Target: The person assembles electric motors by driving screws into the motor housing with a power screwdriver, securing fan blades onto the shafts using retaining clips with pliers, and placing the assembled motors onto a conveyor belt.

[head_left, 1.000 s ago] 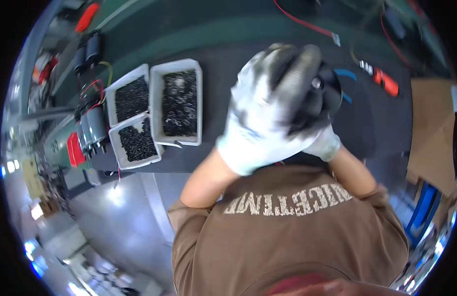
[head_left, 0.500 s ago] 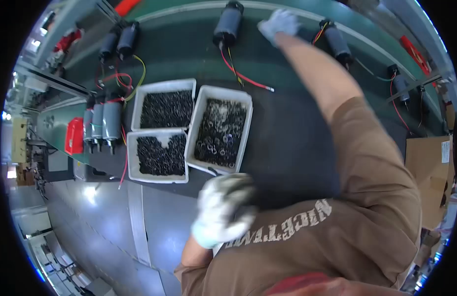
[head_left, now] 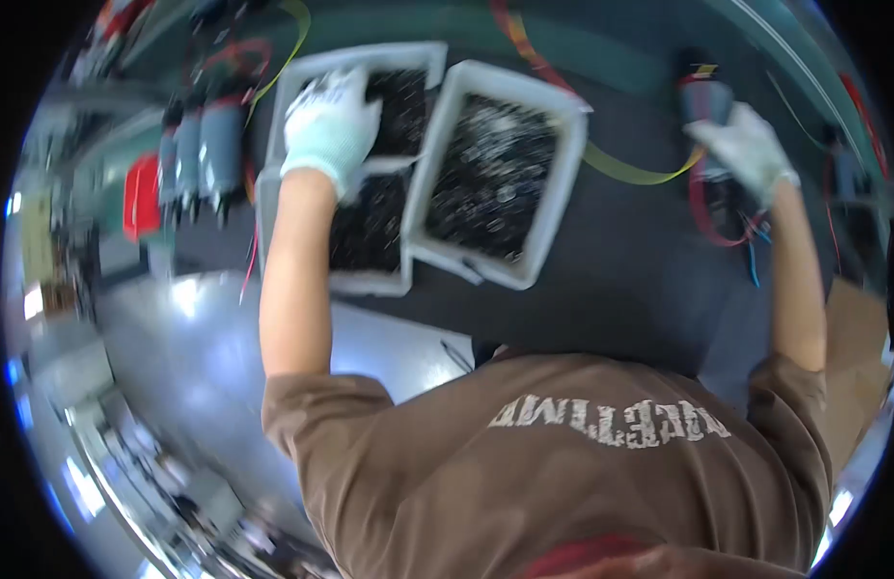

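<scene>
One grey cylindrical motor (head_left: pixel 705 101) with a dark end cap is seen at the far right of the dark surface (head_left: pixel 611 280), and its lower end is partly covered by the right hand (head_left: pixel 736 145). That hand, gloved in white, is set against the motor with thumb and fingers loosely parted; because of the blur, it cannot be told whether a firm grip has been taken. Below it, a red wire (head_left: pixel 702 212) is looped and a blue wire (head_left: pixel 754 262) is left hanging loose, while a yellow wire (head_left: pixel 630 174) is curved out toward the trays. The left hand (head_left: pixel 333 121), gloved likewise, is lowered over the upper left tray (head_left: pixel 413 53); its fingertips are hidden, so neither their opening nor anything pinched in them can be made out. Small dark parts (head_left: pixel 495 174) are heaped in the right tray (head_left: pixel 553 198), and similar ones are contained in the lower left tray (head_left: pixel 374 282). The motor is judged to be stiff, fairly heavy and somewhat slick along its smooth casing, so it is best grasped around the middle of the body, with the wires kept free of any pull. The small parts are judged to be light and easily dropped, and are best pinched singly between gloved fingertips.
</scene>
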